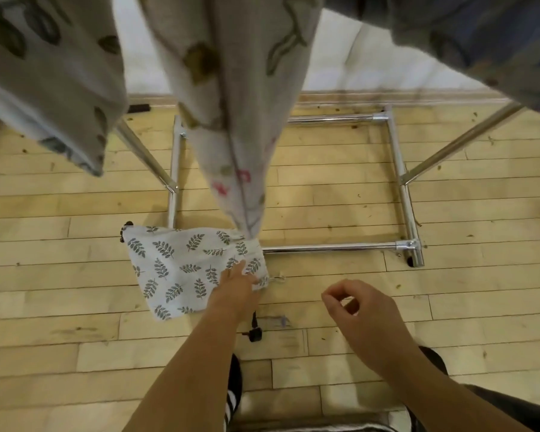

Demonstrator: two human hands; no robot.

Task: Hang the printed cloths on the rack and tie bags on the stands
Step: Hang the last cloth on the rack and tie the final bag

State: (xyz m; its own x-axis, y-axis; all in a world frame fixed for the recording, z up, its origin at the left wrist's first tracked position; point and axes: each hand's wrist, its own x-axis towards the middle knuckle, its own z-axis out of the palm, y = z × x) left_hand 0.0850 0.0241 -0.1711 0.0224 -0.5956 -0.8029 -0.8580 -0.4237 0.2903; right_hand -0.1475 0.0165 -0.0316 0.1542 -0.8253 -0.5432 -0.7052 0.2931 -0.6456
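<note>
My left hand [236, 286] grips the leaf-print bag [184, 266] at its right end, fingers curled over the fabric just beside the drawstring [276, 279], whose knotted end sticks out to the right. The bag sits low, over the front left corner of the chrome rack [331, 247], and hides that end of the front base bar. My right hand [356, 310] hovers apart from the bag, above the wooden floor [325, 188]. Its fingers are loosely curled, thumb near forefinger, and hold nothing I can see. A long grey flower-print cloth [231, 120] hangs from above, its tip touching the bag's upper right corner. A leaf-print cloth [50, 88] hangs to the left and a dark blue cloth [480, 42] to the upper right. My black striped shoe [234, 378] shows beside my left forearm.
</note>
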